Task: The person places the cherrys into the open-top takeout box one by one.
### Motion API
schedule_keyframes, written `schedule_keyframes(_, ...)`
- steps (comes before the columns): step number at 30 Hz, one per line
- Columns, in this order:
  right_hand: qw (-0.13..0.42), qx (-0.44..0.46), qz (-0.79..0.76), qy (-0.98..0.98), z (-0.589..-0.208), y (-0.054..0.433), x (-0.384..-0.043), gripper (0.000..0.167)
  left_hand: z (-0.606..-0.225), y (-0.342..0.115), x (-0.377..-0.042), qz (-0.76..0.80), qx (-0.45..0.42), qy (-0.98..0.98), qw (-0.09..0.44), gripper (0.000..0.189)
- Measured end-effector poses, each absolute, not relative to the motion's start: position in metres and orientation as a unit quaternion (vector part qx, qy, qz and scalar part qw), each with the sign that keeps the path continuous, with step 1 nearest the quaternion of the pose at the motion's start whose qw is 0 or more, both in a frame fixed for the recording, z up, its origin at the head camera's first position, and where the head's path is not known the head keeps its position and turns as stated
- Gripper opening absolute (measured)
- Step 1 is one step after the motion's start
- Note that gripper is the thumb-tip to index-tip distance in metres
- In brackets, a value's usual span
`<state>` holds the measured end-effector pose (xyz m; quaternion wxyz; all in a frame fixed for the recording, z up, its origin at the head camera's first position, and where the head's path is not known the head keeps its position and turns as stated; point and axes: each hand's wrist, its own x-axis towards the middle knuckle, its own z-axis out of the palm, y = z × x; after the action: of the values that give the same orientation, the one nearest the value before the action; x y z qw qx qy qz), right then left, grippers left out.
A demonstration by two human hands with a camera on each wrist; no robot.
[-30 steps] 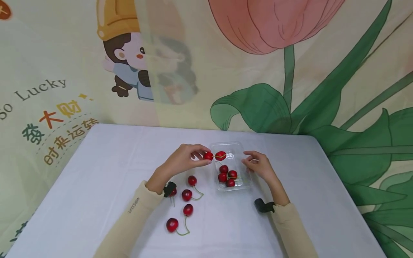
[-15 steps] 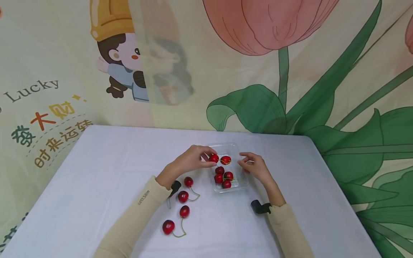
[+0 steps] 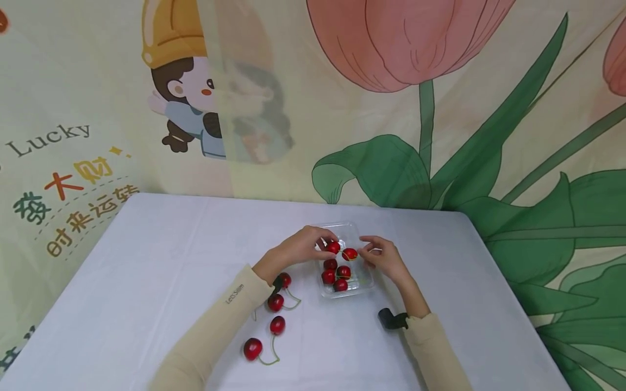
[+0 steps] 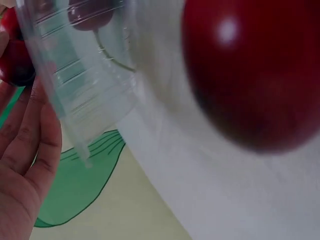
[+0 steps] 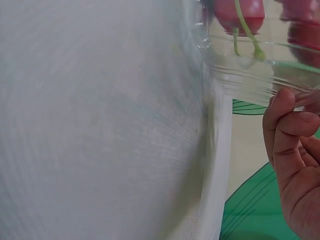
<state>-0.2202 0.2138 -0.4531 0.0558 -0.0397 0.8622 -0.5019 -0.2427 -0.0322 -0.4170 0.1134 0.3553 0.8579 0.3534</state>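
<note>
Two red cherries linked by a thin stem, the pinched cherry [image 3: 333, 247] and the hanging cherry [image 3: 349, 254], are held above the far half of a clear tray [image 3: 362, 282]. The pinched cherry is gripped between the thumb and bent fingers of the left hand [image 3: 308, 243], which is reached in over the tray's left edge. By the tray's right edge the right hand [image 3: 383, 258] is held near the hanging cherry, its fingers loosely bent, with a narrow gap left between thumb and forefinger; whether the rim is touched by them cannot be told. In the tray's near half four cherries [image 3: 344, 272] are clustered. The tray is set on a white-covered desk [image 3: 195, 239], nearer to the far right corner than to the far left one. Towards the desk's near edge, left of the tray, four more cherries [image 3: 276, 302] are laid out with green stems, the farthest being partly covered by the black strap [image 3: 277, 283] on the left wrist. Both forearms are covered by beige sleeves [image 3: 215, 320]. Behind the desk's far edge a backdrop [image 3: 274, 179] is hung, printed with a pink flower [image 3: 411, 43], green leaves [image 3: 391, 168] and a cartoon figure [image 3: 188, 108]
</note>
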Motion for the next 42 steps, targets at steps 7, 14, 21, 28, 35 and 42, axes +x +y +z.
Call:
schedule_keyframes(7,0.057,-0.045,-0.503,0.861,-0.454,0.213,-0.221,0.043,-0.426,-0.025,-0.25,0.344,0.365,0.859,0.104,0.032)
schedule_keyframes(14,0.057,-0.04,-0.498,0.864,-0.452,0.213,-0.219,0.044,-0.431,-0.019,-0.253,0.303,0.358,0.876,0.11,0.034)
schedule_keyframes(21,0.054,-0.046,-0.499,0.864,-0.454,0.213,-0.219,0.045,-0.433,-0.014,-0.254,0.214,0.353,0.906,0.093,0.037)
schedule_keyframes(28,0.059,-0.049,-0.51,0.857,-0.453,0.213,-0.22,0.044,-0.434,-0.009,-0.252,0.121,0.362,0.922,0.063,0.032)
schedule_keyframes(35,0.063,-0.041,-0.503,0.861,-0.452,0.212,-0.221,0.044,-0.429,-0.01,-0.248,0.109,0.351,0.927,0.073,0.032)
schedule_keyframes(42,0.057,-0.043,-0.504,0.861,-0.453,0.211,-0.218,0.045,-0.426,-0.011,-0.247,0.116,0.337,0.931,0.084,0.036)
